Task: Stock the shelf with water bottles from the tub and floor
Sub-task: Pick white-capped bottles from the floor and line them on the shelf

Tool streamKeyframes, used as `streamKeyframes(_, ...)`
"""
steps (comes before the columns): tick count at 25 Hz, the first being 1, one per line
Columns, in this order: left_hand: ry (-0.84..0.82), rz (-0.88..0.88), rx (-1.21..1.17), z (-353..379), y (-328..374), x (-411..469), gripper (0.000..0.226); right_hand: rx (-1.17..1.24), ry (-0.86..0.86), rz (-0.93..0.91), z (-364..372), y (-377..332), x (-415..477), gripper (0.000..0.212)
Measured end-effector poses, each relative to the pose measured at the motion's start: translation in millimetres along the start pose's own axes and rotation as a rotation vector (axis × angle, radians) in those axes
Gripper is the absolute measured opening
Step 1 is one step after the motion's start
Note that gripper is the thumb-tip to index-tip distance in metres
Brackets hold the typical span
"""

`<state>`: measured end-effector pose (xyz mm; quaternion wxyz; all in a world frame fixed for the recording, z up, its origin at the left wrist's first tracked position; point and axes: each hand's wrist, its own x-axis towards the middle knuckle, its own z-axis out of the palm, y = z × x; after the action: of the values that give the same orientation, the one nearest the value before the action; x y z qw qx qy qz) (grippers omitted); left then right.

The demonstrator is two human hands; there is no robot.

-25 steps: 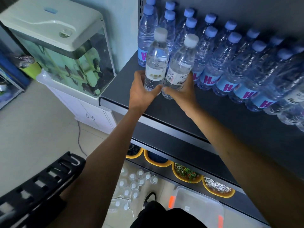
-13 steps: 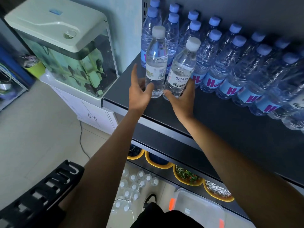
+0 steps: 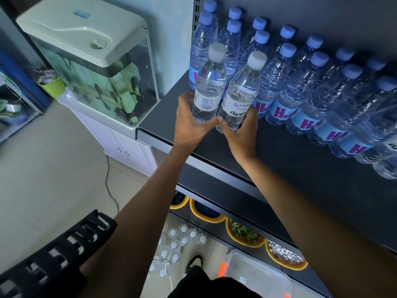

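Shelf (image 3: 300,168): dark, with rows of blue-capped bottles (image 3: 277,82) at the back.
Left hand (image 3: 191,123): fingers curled round the left bottle (image 3: 209,87), upright before those rows.
Right hand (image 3: 242,134): grasped the right bottle (image 3: 240,93), touching the left one.
Floor: more bottles (image 3: 180,239) beside the tub (image 3: 257,274).

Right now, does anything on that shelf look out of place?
The two white-capped bottles held by the left hand and right hand differ from the blue-capped bottles behind. Nothing looks spilled or damaged.
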<state>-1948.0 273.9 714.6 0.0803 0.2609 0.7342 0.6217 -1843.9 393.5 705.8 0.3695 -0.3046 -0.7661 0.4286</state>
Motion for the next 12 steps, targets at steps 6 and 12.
streamKeyframes(6, 0.041, 0.076, 0.062, -0.7, 3.3, -2.5, 0.067, -0.026, -0.009, 0.014, -0.5, 0.6, -0.5, 0.076)
streamKeyframes(12, 0.039, -0.068, 0.051, -0.9, 2.3, -2.6, 0.077, -0.017, 0.009, 0.015, 0.4, -1.2, -0.9, 0.073)
